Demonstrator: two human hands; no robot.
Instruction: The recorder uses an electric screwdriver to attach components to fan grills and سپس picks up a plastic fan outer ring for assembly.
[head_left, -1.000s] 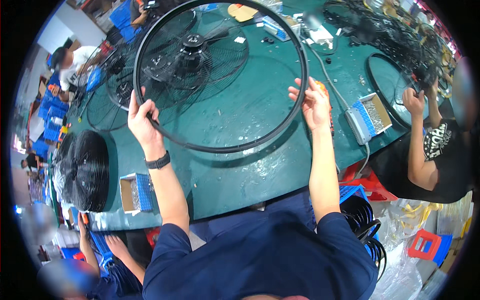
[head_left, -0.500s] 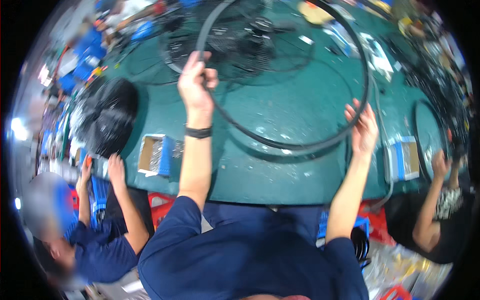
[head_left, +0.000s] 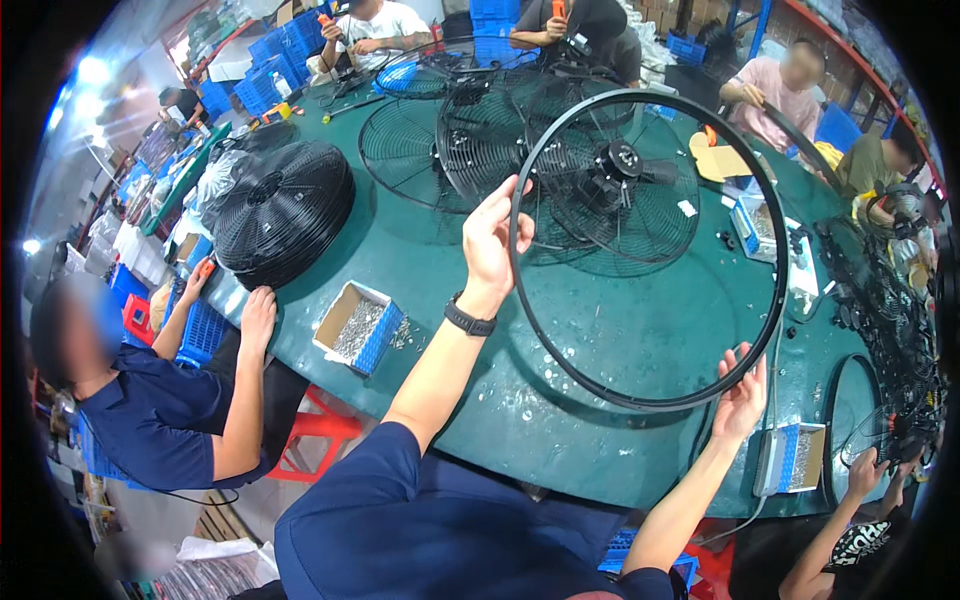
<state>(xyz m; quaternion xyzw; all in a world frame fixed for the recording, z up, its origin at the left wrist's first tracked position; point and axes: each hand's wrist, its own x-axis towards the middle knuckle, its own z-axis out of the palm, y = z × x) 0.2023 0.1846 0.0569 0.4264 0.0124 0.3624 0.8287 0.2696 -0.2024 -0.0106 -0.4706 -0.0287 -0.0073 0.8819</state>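
I hold up a large black ring, a thin round hoop, tilted above the green table. My left hand is closed on its left side, thumb and fingers around the rim. At the lower right of the rim my right hand grips it with bent fingers. Through the hoop and beyond it show black wire fan guards, one with a dark motor at its centre. All of these lie on the far part of the table.
A stack of black fan guards stands at left, touched by a co-worker's hand. Boxes of screws sit on the green table: one left, one right, one farther back. Other people work around it.
My view has swung up and leftward, showing more of the far table and the co-workers there. The ring stays in both hands and now appears lower and farther right.
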